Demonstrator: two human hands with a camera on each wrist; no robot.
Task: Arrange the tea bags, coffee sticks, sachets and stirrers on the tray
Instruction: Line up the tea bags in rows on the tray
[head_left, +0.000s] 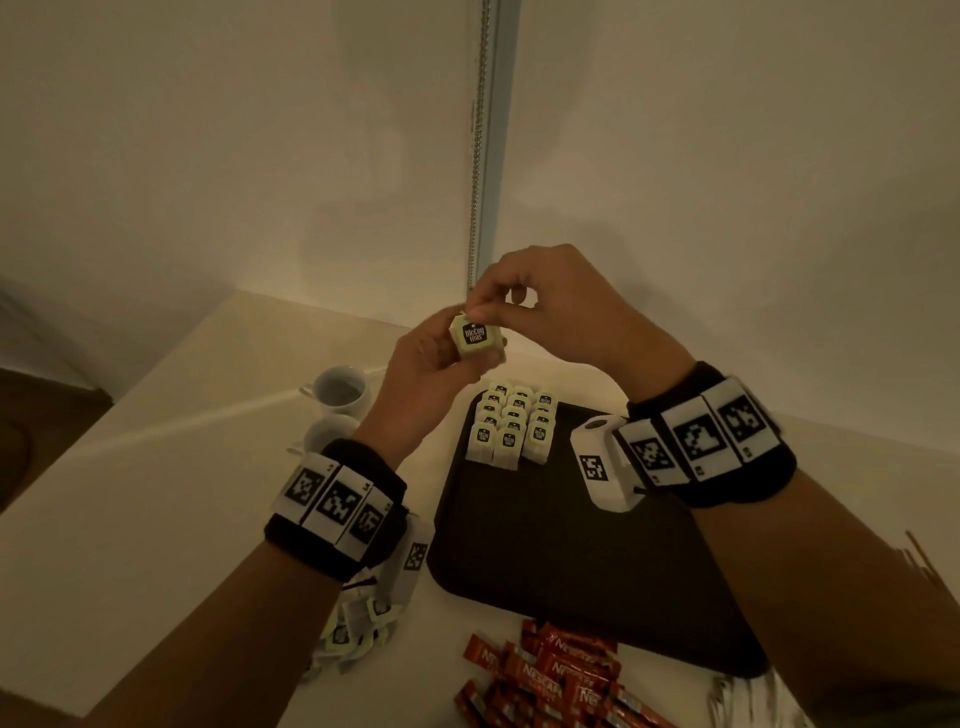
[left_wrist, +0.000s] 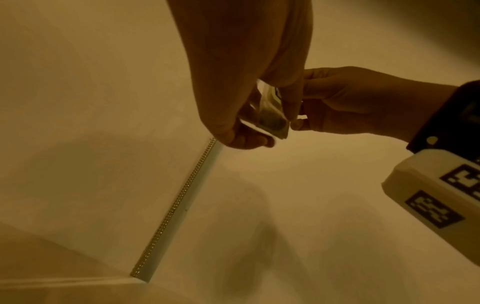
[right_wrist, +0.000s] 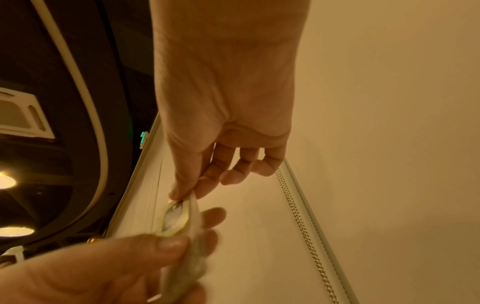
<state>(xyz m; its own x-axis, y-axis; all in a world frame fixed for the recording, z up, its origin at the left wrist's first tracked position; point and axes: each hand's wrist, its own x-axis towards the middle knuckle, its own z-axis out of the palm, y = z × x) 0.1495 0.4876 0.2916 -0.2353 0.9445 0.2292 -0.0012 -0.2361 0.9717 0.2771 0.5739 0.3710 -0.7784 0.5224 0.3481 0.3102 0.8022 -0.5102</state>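
On the white bench (head_left: 156, 499), nearest the person and just in front of the dark rectangular tray (head_left: 545, 551), lies a loose heap of red foil coffee sticks (head_left: 550, 675). To the tray's near left sits a jumble of pale green paper tea bags (head_left: 353, 623), not yet sorted. On the tray's far left corner stand three tidy rows of the same tea bags (head_left: 514, 426), packed touching one another. Above that corner, lifted clear of the tray, both hands share one pale green tea bag with a dark label (head_left: 475, 338): the left hand (head_left: 431, 374) curls its fingers round the lower body, while the right hand (head_left: 545, 306) pinches the top edge between thumb and forefinger. The bag is probably very light, soft and easily crumpled, with thin paper that could tear, so holding it gently by its flat edges seems best. Beyond the tray's left side rest two white ceramic cups (head_left: 340, 400).
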